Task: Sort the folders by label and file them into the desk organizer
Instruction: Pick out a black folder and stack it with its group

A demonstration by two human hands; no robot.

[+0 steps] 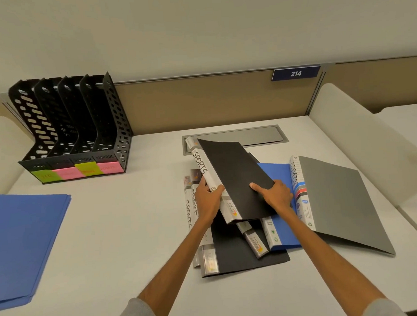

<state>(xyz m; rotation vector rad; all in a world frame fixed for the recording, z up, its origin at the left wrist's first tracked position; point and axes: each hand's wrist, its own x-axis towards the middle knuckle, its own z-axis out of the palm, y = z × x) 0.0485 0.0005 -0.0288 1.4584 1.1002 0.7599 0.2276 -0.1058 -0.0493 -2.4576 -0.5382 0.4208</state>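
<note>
Head view shows a black folder (236,178) with "SPORTS" handwritten on its white spine, held tilted above the pile in the middle of the desk (125,231), towards the back edge. The left hand (208,201) grips the spine near its lower end, fingers curled round it. The right hand (277,195) pinches the cover's right edge, thumb flat on top and the other fingers tucked beneath (hidden from here). Under it lie more folders overlapping: another black one (241,253) nearest the front edge, a blue folder (280,176) beside it, and a grey folder (339,200) fanned out towards the right edge, its spine lettering too skewed to read. A grey cable hatch (256,136) sits behind the pile. At the far left corner stands the black desk organizer (83,129) with four slots, green and pink sticky notes (78,172) on its front. Blue paper folders (23,242) lie at the left edge. A plate reading 214 (295,73) hangs on the partition (200,101).
</note>
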